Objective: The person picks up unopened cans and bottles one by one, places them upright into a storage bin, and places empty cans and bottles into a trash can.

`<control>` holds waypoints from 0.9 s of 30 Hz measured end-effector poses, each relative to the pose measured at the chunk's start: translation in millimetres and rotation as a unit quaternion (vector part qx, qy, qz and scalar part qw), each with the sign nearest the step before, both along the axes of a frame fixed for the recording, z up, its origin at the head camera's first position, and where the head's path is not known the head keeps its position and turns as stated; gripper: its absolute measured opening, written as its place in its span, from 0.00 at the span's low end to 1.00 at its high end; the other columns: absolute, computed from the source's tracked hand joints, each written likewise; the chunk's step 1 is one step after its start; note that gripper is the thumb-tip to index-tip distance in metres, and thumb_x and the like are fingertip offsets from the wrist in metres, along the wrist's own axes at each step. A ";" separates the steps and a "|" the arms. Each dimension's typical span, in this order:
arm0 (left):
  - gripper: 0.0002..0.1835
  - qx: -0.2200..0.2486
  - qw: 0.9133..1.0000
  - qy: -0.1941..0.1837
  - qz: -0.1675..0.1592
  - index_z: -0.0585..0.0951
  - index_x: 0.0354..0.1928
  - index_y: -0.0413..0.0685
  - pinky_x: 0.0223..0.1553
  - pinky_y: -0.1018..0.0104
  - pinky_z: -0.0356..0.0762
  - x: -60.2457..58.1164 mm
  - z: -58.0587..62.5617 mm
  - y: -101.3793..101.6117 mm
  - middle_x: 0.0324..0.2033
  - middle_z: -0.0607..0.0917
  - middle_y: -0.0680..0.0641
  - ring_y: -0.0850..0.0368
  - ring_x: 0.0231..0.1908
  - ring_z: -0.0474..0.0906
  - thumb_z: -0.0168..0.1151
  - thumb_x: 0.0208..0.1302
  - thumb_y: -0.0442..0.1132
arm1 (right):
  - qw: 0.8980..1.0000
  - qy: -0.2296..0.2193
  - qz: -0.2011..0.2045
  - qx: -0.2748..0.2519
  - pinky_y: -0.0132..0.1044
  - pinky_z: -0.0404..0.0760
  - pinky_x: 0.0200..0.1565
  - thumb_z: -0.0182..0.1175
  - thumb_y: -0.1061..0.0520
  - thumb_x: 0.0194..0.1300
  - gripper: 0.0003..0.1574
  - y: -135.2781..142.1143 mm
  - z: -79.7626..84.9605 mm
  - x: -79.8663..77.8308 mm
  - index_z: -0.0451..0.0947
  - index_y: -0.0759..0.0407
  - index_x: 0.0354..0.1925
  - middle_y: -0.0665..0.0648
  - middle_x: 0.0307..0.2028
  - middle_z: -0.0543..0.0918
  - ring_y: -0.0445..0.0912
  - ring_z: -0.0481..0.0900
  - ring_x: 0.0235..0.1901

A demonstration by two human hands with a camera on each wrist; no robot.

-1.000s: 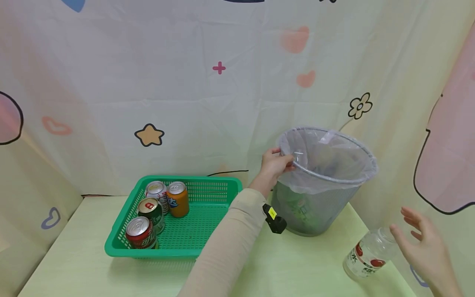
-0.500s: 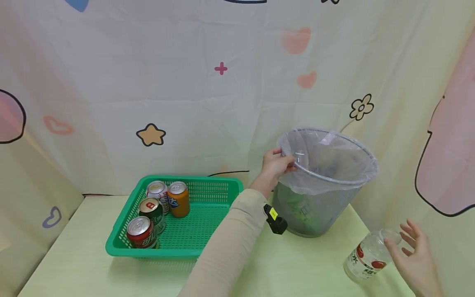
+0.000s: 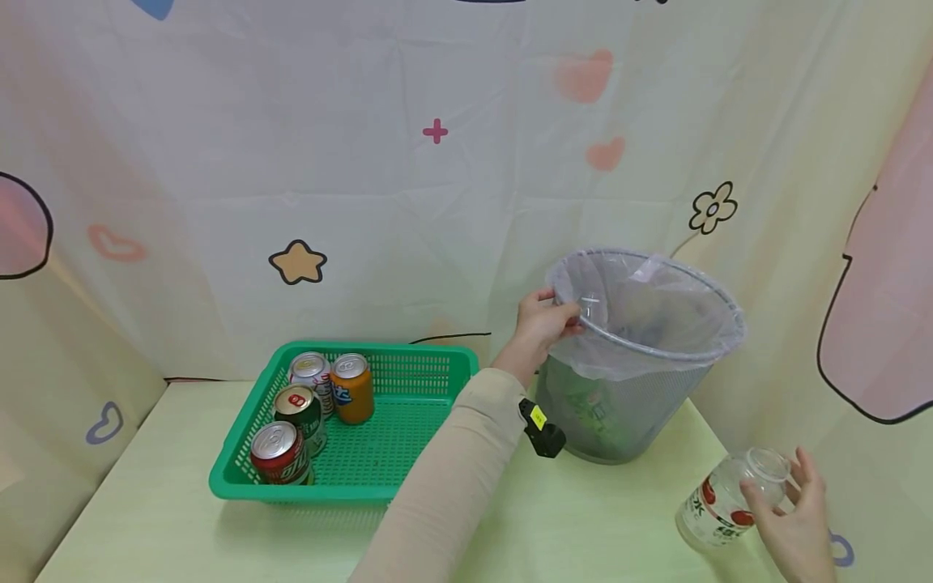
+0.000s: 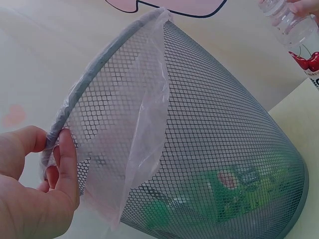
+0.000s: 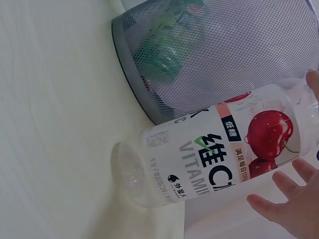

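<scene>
My left hand (image 3: 541,325) pinches the lined rim of a grey mesh wastebasket (image 3: 641,409), which tilts on the table. In the left wrist view, thumb and fingers (image 4: 67,162) clasp the rim over a thin plastic bag (image 4: 149,117). At the right, a clear uncapped plastic bottle (image 3: 710,512) with a cherry label stands on the table. My right hand (image 3: 798,514) is at its upper part, thumb on the near side and fingers behind. In the right wrist view, the fingers (image 5: 286,184) are spread beside the bottle's label.
A green plastic basket (image 3: 342,495) at left holds several drink cans, among them an orange can (image 3: 352,393) and a red can (image 3: 280,465). Green wrappers (image 4: 224,191) show through the wastebasket's mesh. A patterned curtain (image 3: 379,210) hangs behind the table; the table's right edge lies by the bottle.
My right hand has moved left and down to the bottle, its thumb and fingers now on either side. My left hand stays on the wastebasket's rim.
</scene>
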State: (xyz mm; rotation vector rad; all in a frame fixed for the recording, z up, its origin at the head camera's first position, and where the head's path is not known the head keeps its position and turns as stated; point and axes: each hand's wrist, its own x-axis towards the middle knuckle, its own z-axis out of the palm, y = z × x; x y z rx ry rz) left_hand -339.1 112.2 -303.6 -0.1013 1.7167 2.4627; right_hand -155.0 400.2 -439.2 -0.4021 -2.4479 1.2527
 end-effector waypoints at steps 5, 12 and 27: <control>0.29 -0.001 1.000 0.000 -0.001 0.68 0.58 0.41 0.31 0.68 0.81 -0.6 -0.3 0.3 0.33 0.78 0.44 0.57 0.26 0.79 0.59 0.52 0.24 | 1.000 0.009 0.019 -0.016 0.11 0.60 0.32 0.54 0.54 0.65 0.55 -1.4 -5.0 0.7 0.24 0.46 0.71 0.74 0.67 0.43 0.71 0.52 0.60; 0.29 0.000 1.000 0.001 -0.004 0.68 0.58 0.41 0.31 0.67 0.81 -1.5 -0.8 0.5 0.33 0.78 0.44 0.57 0.26 0.79 0.59 0.51 0.24 | 0.999 0.018 0.017 -0.022 0.11 0.63 0.32 0.58 0.57 0.62 0.60 -7.1 -13.8 -0.2 0.21 0.43 0.70 0.75 0.64 0.45 0.69 0.54 0.60; 0.29 0.007 1.000 0.004 -0.005 0.68 0.59 0.41 0.31 0.67 0.81 -2.1 -1.7 0.2 0.34 0.78 0.44 0.57 0.26 0.79 0.58 0.51 0.24 | 1.000 -0.002 -0.019 -0.005 0.13 0.66 0.31 0.60 0.53 0.61 0.53 -9.6 -27.7 -5.1 0.34 0.57 0.68 0.69 0.57 0.59 0.21 0.58 0.36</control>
